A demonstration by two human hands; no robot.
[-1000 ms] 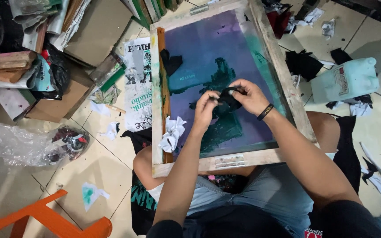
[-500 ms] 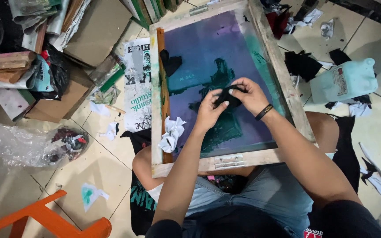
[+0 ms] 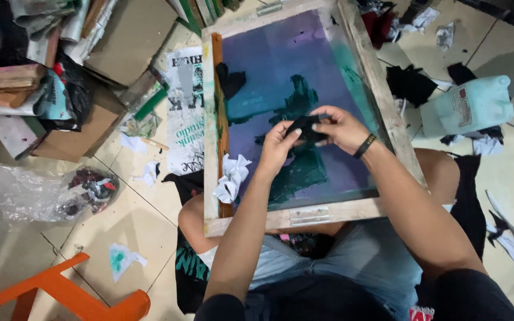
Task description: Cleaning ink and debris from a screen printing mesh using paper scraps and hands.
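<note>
Even, fairly bright indoor light falls from above. Soft shadows sit on the tiled floor [image 3: 120,208] at lower left. Mild glare whitens the clear plastic bag [image 3: 13,190] at left. Frame edges bend slightly; focus stays sharp mid-frame.

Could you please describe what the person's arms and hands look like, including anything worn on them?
Both arms are bare from the upper arm down, with no long sleeves or gloves. The left hand wears nothing. The right hand has a dark wristband with a small pale mark at the wrist. Black short sleeves show at the bottom of the view. No rings are visible.
</note>
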